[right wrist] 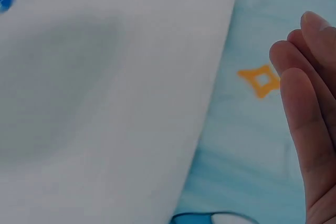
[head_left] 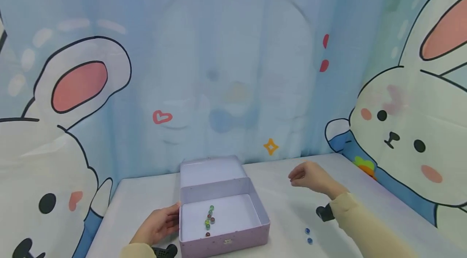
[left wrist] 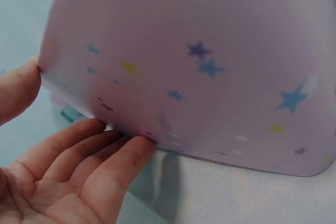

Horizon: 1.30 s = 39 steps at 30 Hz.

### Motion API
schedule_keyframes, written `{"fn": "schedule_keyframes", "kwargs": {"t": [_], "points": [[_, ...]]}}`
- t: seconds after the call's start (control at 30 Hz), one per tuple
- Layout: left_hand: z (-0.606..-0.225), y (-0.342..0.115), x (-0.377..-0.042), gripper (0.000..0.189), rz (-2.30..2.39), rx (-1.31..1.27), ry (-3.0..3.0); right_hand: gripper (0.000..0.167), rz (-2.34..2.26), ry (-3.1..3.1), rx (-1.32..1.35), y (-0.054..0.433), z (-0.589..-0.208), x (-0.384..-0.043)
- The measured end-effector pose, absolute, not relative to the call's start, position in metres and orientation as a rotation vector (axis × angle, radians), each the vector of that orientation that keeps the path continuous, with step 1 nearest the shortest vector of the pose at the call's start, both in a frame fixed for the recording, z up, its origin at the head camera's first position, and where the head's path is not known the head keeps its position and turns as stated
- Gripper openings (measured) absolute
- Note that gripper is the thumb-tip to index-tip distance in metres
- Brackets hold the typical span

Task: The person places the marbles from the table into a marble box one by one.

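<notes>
A lilac box (head_left: 226,244) with its lid (head_left: 211,173) raised at the back stands on the table. Its pale floor bears several glass marbles (head_left: 209,221), green and reddish brown, in a loose line. My left hand (head_left: 158,223) holds the box's left side; in the left wrist view its thumb and fingertips meet the edges of the star-printed wall (left wrist: 210,98). My right hand (head_left: 311,177) is raised over the table right of the box, fingers together and loosely bent, with nothing visible in them. Two blue marbles (head_left: 309,235) lie on the table, nearer me than that hand.
The white table (head_left: 284,209) ends at the back against a blue curtain (head_left: 233,67) printed with rabbits. A dark wrist camera (head_left: 324,212) sits under the right wrist, and another (head_left: 167,251) under the left.
</notes>
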State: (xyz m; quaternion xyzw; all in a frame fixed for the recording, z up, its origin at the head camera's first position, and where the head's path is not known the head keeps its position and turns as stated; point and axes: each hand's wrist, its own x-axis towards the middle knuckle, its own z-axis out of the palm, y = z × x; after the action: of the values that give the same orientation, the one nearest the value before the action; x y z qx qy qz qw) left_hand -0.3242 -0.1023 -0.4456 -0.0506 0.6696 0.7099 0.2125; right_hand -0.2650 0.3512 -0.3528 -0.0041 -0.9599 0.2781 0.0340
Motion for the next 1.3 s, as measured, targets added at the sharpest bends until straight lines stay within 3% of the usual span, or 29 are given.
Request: {"fn": "schedule_keyframes", "kwargs": {"t": [0.3, 0.63, 1.3], "points": [[-0.443, -0.103, -0.324, 0.063, 1.965, -0.111, 1.853, 0.019, 0.992, -2.992, -0.219, 0.366, -0.402, -0.225], [-0.441, -0.105, -0.323, 0.065, 1.97, -0.133, 1.849, 0.015, 0.976, -3.04, -0.332, 0.359, -0.428, -0.214], [-0.441, -0.103, -0.325, 0.066, 1.963, -0.16, 1.82, 0.016, 0.891, -3.045, -0.25, 0.367, -0.421, -0.205]]}}
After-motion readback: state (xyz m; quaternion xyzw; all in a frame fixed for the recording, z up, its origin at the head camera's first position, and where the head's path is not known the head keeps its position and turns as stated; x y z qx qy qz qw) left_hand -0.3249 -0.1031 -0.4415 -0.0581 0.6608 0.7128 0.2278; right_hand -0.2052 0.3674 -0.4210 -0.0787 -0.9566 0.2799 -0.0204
